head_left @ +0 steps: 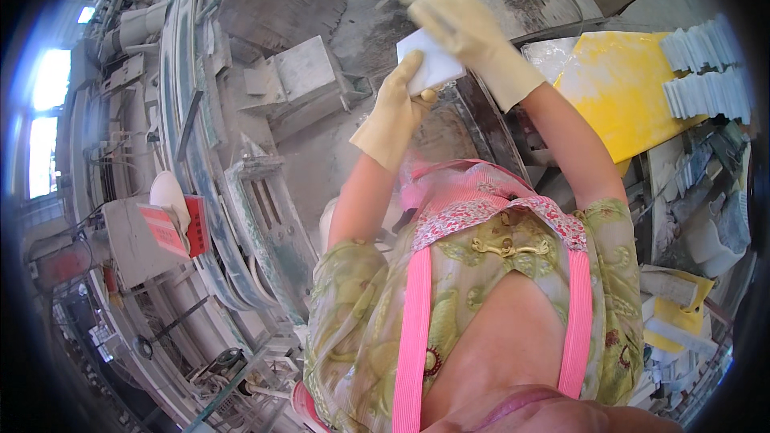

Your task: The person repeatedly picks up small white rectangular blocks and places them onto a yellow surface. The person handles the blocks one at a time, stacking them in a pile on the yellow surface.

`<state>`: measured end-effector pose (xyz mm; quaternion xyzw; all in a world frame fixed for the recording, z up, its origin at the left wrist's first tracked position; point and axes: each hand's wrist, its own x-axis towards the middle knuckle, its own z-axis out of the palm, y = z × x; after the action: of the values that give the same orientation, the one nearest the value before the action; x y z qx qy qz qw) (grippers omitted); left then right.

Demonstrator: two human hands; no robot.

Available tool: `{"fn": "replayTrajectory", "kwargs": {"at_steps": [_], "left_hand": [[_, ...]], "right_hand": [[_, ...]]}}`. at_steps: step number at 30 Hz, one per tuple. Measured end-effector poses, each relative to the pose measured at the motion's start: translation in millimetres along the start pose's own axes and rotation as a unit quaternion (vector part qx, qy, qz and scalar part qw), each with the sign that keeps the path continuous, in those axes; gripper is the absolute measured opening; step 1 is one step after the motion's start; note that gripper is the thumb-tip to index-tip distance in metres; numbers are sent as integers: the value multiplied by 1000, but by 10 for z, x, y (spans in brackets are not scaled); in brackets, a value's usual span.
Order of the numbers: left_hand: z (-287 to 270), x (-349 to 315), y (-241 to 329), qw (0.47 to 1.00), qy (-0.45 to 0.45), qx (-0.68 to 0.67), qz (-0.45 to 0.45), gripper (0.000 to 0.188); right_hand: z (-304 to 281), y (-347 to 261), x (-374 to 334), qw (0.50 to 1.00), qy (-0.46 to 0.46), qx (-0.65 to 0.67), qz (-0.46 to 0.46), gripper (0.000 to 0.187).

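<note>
A small white rectangular tile [431,69], smooth and fairly thick, is held out over the work area. My left hand [396,107], in a cream rubber glove, grips its near left corner with the thumb on top and fingers curled beneath. My right hand [464,29], gloved alike, lies across the tile's far right edge. Its fingers stretch out toward the far left, their tips smeared by motion. Whether the right palm presses on the tile or hovers just over it, I cannot tell.
A yellow board [613,92] dusted white stands at right, bearing stacked thin pale tiles [710,96]. Dusty machinery with curved rails [180,112] fills the left. A grey box [309,68] sits left of my hands. Further left is a red booklet [196,224].
</note>
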<state>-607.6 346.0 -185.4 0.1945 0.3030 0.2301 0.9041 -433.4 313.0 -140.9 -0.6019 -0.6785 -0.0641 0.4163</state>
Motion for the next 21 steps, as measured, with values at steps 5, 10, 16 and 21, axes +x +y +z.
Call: {"fn": "replayTrajectory", "kwargs": {"at_steps": [5, 10, 16, 21], "left_hand": [[-45, -282, -36, 1000, 17, 3, 15, 41], [-48, -507, -24, 999, 7, 45, 6, 37], [-273, -697, 339, 982, 48, -103, 148, 31], [-928, -1091, 1239, 902, 164, -252, 310, 26]], "right_hand": [[118, -199, 83, 996, -56, -32, -69, 29], [46, -188, 422, 956, -180, -233, -12, 45], [117, 174, 278, 969, -112, -209, 69, 28], [130, 528, -574, 983, -127, -83, 107, 41]]}}
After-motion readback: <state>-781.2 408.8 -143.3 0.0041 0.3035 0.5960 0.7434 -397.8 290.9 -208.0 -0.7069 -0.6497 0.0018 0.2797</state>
